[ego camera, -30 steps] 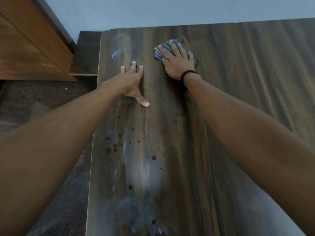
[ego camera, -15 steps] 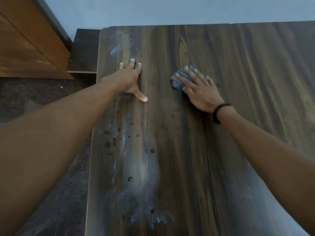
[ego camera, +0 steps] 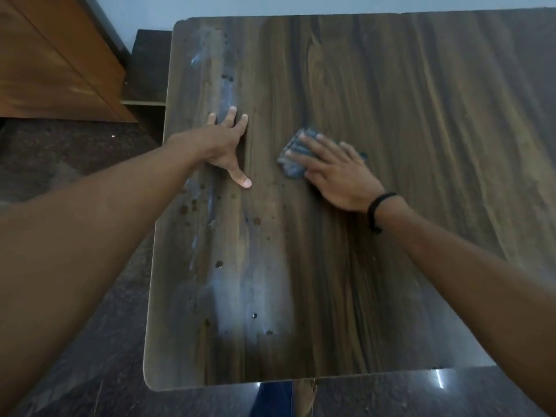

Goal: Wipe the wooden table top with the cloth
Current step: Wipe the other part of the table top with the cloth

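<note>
table top (ego camera: 391, 121); cloth (ego camera: 293, 164) under right hand (ego camera: 340, 176) fingers (ego camera: 304, 156)

Dark brown streaked table top (ego camera: 391, 145) (pale smears); blue-grey cloth (ego camera: 293, 164).

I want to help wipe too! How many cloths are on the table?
1. The blue cloth lies near the middle of the table, under the right hand. The left hand has none.
</note>
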`<state>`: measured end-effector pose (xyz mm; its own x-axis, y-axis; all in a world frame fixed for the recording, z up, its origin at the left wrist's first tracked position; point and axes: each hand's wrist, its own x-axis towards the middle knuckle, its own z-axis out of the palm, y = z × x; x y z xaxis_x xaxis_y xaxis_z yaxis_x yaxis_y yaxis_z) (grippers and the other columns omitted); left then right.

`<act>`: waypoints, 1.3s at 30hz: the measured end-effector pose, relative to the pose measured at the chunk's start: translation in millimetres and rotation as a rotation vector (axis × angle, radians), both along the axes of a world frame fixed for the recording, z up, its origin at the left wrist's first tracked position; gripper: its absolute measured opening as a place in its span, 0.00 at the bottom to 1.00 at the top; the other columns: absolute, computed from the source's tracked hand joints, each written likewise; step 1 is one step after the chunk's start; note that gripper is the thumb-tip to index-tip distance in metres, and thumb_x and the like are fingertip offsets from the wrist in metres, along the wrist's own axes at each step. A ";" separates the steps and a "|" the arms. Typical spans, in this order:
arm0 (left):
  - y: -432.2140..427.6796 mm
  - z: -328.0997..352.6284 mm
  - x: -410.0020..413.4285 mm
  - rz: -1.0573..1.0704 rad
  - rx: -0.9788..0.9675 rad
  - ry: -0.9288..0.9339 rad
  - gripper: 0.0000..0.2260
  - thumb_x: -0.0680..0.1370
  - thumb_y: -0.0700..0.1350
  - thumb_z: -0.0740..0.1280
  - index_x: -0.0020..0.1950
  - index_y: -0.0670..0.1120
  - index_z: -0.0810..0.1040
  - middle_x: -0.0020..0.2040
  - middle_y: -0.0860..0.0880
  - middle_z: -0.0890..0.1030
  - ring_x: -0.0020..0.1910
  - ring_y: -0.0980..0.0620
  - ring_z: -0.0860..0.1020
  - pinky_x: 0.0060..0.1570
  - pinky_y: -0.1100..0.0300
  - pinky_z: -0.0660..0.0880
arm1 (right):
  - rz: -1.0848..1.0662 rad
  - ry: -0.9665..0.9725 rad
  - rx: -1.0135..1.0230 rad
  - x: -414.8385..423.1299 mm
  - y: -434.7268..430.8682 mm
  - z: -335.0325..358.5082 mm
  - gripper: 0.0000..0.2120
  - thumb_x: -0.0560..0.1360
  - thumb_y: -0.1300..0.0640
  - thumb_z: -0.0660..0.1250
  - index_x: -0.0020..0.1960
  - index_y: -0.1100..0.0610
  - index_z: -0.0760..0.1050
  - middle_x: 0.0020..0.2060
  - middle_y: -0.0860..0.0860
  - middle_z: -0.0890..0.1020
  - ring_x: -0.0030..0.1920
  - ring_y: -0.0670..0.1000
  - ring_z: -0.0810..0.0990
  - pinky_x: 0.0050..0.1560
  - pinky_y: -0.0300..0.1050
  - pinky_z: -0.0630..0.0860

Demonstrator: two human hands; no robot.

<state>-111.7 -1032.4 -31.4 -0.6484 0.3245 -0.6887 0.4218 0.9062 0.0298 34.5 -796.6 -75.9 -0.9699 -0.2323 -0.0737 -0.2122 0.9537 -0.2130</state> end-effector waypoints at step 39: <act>-8.3 1.7 55.6 0.006 0.033 0.086 0.71 0.48 0.74 0.71 0.79 0.50 0.37 0.79 0.47 0.36 0.78 0.37 0.43 0.73 0.35 0.52 | -0.053 0.001 -0.013 131.5 -56.5 -4.3 0.24 0.84 0.45 0.47 0.79 0.34 0.51 0.81 0.43 0.50 0.81 0.50 0.47 0.78 0.59 0.45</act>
